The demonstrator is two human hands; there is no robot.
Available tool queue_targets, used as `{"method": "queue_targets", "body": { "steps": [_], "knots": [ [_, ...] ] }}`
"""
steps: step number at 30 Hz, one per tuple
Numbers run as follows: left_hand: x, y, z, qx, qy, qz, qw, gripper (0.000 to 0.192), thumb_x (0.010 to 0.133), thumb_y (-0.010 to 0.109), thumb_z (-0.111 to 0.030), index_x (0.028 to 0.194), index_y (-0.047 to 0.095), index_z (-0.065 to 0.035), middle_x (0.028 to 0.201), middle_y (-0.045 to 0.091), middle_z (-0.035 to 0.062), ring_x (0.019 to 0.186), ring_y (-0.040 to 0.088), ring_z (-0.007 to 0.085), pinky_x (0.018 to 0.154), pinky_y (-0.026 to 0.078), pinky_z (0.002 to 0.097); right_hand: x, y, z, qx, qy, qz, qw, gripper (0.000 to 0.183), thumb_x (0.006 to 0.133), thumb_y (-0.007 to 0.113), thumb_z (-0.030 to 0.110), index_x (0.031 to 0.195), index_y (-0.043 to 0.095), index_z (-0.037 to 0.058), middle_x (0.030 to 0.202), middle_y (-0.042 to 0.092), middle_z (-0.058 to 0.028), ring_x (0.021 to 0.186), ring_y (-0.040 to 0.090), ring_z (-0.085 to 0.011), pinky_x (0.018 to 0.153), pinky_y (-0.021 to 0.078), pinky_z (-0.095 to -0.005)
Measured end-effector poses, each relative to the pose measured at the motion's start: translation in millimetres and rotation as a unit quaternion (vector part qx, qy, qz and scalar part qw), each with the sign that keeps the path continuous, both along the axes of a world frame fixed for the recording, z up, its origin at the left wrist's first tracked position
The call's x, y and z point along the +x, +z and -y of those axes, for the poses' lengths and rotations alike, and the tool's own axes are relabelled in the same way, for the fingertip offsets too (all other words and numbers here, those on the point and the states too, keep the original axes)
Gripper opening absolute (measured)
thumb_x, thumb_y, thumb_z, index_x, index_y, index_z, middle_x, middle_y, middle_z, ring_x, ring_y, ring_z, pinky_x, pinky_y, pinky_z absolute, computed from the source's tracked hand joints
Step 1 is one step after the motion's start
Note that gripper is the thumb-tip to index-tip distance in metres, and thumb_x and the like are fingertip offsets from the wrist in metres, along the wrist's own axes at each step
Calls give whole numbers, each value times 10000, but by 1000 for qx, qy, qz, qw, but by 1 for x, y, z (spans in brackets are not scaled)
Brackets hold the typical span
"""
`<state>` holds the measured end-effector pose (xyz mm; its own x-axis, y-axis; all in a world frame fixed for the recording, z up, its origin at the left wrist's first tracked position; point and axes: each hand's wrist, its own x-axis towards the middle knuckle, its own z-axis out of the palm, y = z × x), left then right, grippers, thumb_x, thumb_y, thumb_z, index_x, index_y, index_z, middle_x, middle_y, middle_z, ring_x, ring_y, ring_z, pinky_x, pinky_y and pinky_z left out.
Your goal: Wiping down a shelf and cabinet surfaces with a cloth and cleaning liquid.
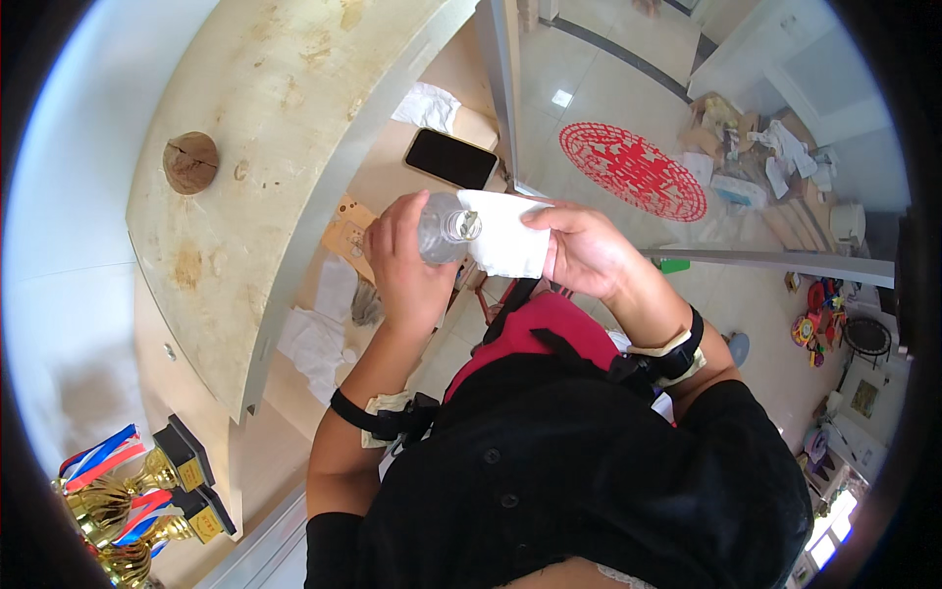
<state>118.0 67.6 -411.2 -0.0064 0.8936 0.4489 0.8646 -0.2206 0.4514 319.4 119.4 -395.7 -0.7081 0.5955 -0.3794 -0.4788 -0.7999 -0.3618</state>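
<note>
My left hand [408, 258] is wrapped around a clear plastic bottle [439, 224], whose uncapped mouth faces up towards me. In my right hand [581, 247] is a white tissue or cloth [508, 234], pinched between thumb and fingers. Its left edge meets the bottle near the neck; whether it presses against the bottle I cannot tell. Behind the bottle, a smartphone [451, 158] with a dark screen lies on the lower wooden shelf [375, 177]. Another white cloth [427, 107] sits beyond the phone.
At left, a stained upper shelf [294, 96] with a thick edge carries a cracked brown round object [190, 163]. Gold trophies [110, 501] with ribbons stand lower left. Crumpled white tissues [313, 346] lie below my left forearm. A red paper-cut decoration [633, 171] shows beyond the frame at right.
</note>
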Motion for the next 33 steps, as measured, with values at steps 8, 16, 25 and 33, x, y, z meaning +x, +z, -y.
{"method": "queue_targets", "body": {
  "steps": [8,16,25,33],
  "knots": [
    [-11,-31,-21,-55,111,212,969,752,573,792,-43,1231,428,-54,1146,544,159,1044,550,291,905,439,372,5,3,-5,-6,-5,-27,1000,411,872,453,76,1242,425,-101,1171,568,-192,1046,594,-286,939,459,-408],
    [-51,-81,-43,-25,194,196,961,809,555,833,-78,1230,391,-13,1142,523,172,1056,537,283,922,429,352,14,0,-6,10,-28,54,998,432,864,446,82,1255,411,-101,1193,551,-192,1075,578,-272,961,440,-389],
    [-51,-68,-50,-105,192,218,951,859,561,847,-113,1250,352,24,1148,493,191,1074,509,314,929,415,372,11,0,-10,5,-10,27,1000,433,893,402,132,1260,407,-98,1197,560,-190,1088,574,-258,971,434,-376],
    [-42,-30,-31,-93,168,272,943,727,655,794,-152,1246,415,38,1175,513,207,1081,506,344,959,382,412,8,2,-13,10,-7,45,999,419,915,373,148,1259,417,-87,1197,563,-182,1088,573,-259,970,434,-377]
  ]
}}
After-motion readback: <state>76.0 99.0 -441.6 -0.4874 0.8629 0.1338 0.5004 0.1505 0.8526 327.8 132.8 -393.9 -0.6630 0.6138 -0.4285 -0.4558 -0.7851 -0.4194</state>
